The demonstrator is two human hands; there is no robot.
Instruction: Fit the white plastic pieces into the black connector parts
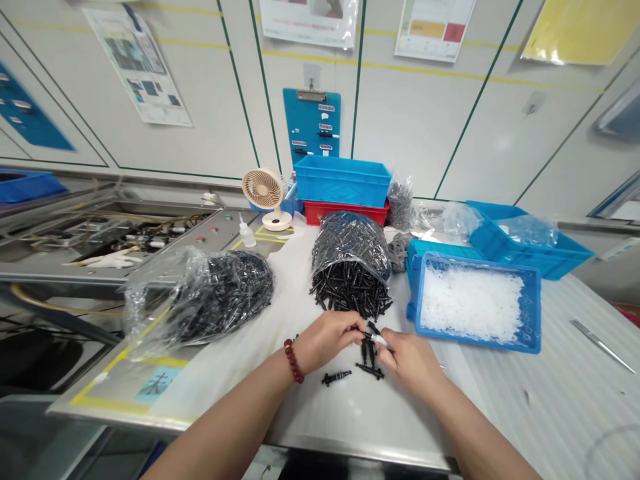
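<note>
My left hand [325,339] pinches the end of a slim black plastic part. Opposite it, my right hand [413,363] is closed on a small white tubular piece [380,340], which meets the black part between the hands. Just beyond my fingers, many similar black parts [353,290] spill from an open clear bag [350,237]. Several loose ones lie under and beside my hands, including a black part with light bands [337,378] in front of my left hand. To the right stands a blue tray [533,313] of small white pieces [470,300].
Left is another clear bag of black parts [235,287]. Behind stand a beige fan [263,190], a squeeze bottle [247,233], and a blue bin [343,183] on a red bin [320,213]. Tweezers [603,345] lie at right. The table's front edge [360,453] is near me.
</note>
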